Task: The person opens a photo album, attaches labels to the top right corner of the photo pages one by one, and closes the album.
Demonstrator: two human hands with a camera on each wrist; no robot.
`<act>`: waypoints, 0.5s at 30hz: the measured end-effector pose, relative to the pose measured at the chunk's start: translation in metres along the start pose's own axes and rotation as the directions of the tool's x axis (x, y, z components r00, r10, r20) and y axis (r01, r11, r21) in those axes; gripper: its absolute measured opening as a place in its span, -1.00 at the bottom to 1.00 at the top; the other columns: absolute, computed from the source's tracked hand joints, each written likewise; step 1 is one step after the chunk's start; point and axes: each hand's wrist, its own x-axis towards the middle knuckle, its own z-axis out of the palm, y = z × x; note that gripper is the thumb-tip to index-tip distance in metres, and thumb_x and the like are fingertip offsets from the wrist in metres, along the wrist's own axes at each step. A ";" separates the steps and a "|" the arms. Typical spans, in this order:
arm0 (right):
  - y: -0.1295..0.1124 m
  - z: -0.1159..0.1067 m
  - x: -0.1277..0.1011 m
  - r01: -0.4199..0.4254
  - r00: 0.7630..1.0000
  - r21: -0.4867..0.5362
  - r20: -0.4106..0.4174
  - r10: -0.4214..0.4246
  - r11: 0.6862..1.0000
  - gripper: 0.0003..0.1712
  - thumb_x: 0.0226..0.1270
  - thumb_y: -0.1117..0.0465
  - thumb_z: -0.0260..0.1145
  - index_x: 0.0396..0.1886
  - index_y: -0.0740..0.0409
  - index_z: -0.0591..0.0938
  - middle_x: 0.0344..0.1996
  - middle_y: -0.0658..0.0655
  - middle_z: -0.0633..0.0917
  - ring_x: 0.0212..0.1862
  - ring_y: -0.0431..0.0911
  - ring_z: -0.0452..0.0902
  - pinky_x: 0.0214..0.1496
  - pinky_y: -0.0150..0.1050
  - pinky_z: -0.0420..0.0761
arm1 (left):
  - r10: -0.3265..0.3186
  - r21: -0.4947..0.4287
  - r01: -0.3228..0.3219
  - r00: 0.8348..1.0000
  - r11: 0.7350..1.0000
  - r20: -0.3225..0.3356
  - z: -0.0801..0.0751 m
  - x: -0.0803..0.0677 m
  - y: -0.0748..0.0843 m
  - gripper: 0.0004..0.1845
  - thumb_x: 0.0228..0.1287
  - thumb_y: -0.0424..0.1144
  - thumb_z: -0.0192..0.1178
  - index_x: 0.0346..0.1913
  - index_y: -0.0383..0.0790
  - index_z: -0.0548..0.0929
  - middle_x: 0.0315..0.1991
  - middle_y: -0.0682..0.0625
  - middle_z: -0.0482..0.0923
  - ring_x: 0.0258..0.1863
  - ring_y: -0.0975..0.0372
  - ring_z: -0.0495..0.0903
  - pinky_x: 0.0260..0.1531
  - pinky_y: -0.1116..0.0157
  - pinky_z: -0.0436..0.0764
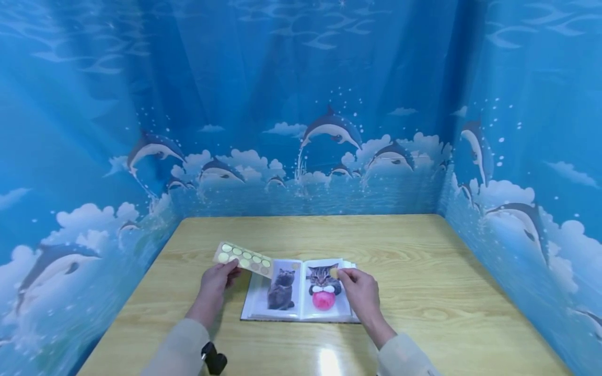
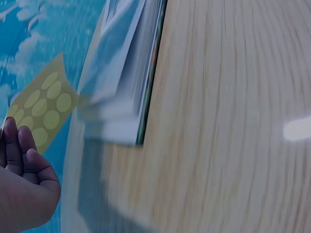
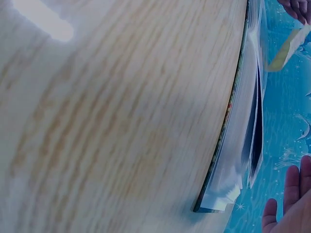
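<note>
My left hand (image 1: 217, 286) grips a sheet of round yellow stickers (image 1: 232, 254) by its lower edge, above the left side of an open photo album (image 1: 257, 303). In the left wrist view the sheet (image 2: 41, 104) tilts beside the album's loose pages (image 2: 114, 63). My right hand (image 1: 363, 293) pinches a round yellow sticker (image 1: 334, 272) between thumb and forefinger, close over the upper right of the right-hand page. That page shows a tabby cat with a pink ball (image 1: 323, 300). In the right wrist view only part of the right hand (image 3: 294, 208) shows; the sticker is hidden.
A grey cat picture (image 1: 281, 292) fills the left page, with a pale yellow round sticker (image 1: 294, 266) at its upper right corner. The album lies on a wood-grain table (image 1: 461, 292). Blue dolphin-print curtains (image 1: 291, 68) enclose the table's back and sides.
</note>
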 end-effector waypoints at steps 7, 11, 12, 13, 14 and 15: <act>0.002 -0.001 0.000 0.003 1.000 0.003 -0.006 -0.003 1.000 -0.81 0.34 0.14 0.36 -0.22 0.15 0.78 -0.36 0.03 0.76 -0.29 -0.13 0.61 -0.18 -0.21 0.60 | -0.038 -0.027 0.037 0.999 0.999 -0.037 -0.034 0.005 -0.002 -0.89 0.39 -0.24 0.23 -0.33 -0.14 0.62 -0.46 0.10 0.68 -0.42 0.32 0.66 -0.42 0.45 0.56; 0.004 -0.001 0.001 0.002 1.000 0.001 -0.002 -0.002 1.000 -0.80 0.35 0.13 0.36 -0.21 0.15 0.78 -0.34 0.03 0.76 -0.28 -0.13 0.61 -0.17 -0.20 0.61 | -0.066 -0.008 0.065 0.994 0.998 -0.092 -0.045 0.007 -0.004 -0.88 0.38 -0.25 0.22 -0.18 -0.25 0.61 -0.43 0.08 0.67 -0.41 0.32 0.65 -0.41 0.43 0.59; 0.005 0.000 0.001 -0.001 1.000 0.000 0.000 0.001 1.000 -0.80 0.35 0.13 0.36 -0.20 0.15 0.78 -0.34 0.03 0.76 -0.27 -0.13 0.61 -0.16 -0.20 0.61 | -0.075 0.006 0.076 0.991 0.997 -0.111 -0.046 0.007 -0.004 -0.84 0.38 -0.25 0.22 -0.13 -0.28 0.59 -0.43 0.08 0.66 -0.41 0.31 0.64 -0.40 0.43 0.59; 0.005 0.000 0.001 -0.001 1.000 -0.001 0.002 0.001 1.000 -0.80 0.36 0.13 0.35 -0.20 0.15 0.77 -0.33 0.02 0.76 -0.26 -0.13 0.61 -0.16 -0.20 0.61 | -0.086 0.025 0.090 0.987 0.996 -0.133 -0.048 0.007 -0.005 -0.81 0.38 -0.24 0.21 -0.08 -0.30 0.57 -0.43 0.08 0.66 -0.41 0.31 0.64 -0.40 0.42 0.59; 0.005 0.000 0.001 -0.002 1.000 0.000 0.004 0.002 1.000 -0.80 0.36 0.12 0.35 -0.19 0.15 0.77 -0.33 0.03 0.76 -0.26 -0.13 0.61 -0.16 -0.20 0.61 | -0.094 0.039 0.101 0.983 0.994 -0.154 -0.048 0.007 -0.005 -0.77 0.38 -0.23 0.21 -0.04 -0.32 0.55 -0.42 0.06 0.66 -0.41 0.30 0.63 -0.39 0.41 0.59; 0.006 0.000 0.001 -0.003 1.000 -0.001 0.005 0.003 1.000 -0.79 0.36 0.12 0.35 -0.19 0.15 0.77 -0.32 0.03 0.76 -0.26 -0.13 0.60 -0.16 -0.20 0.61 | -0.101 0.057 0.112 0.980 0.992 -0.170 -0.049 0.006 -0.006 -0.75 0.39 -0.23 0.19 -0.01 -0.33 0.53 -0.40 0.06 0.65 -0.41 0.30 0.62 -0.40 0.41 0.58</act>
